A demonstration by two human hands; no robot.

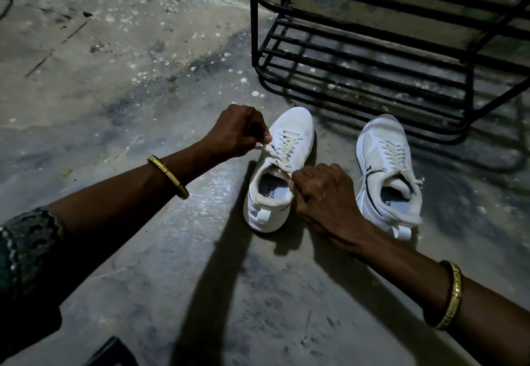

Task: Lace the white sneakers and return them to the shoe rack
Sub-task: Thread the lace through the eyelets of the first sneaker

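Observation:
Two white sneakers stand on the concrete floor, toes pointing away from me. The left sneaker (289, 141) has its lace crossed through the eyelets. My left hand (238, 131) pinches one lace end at the shoe's left side. My right hand (324, 193) grips the other lace end by the shoe's collar on the right. The lace (276, 155) runs taut between both hands across the tongue. The right sneaker (385, 162) sits apart to the right, laced, with loose ends draped over its sides.
A black metal shoe rack (372, 58) with barred shelves stands just beyond the sneakers at the upper right. The stained concrete floor (114, 78) spreads to the left and toward me. A dark flat object (111, 351) shows at the bottom edge.

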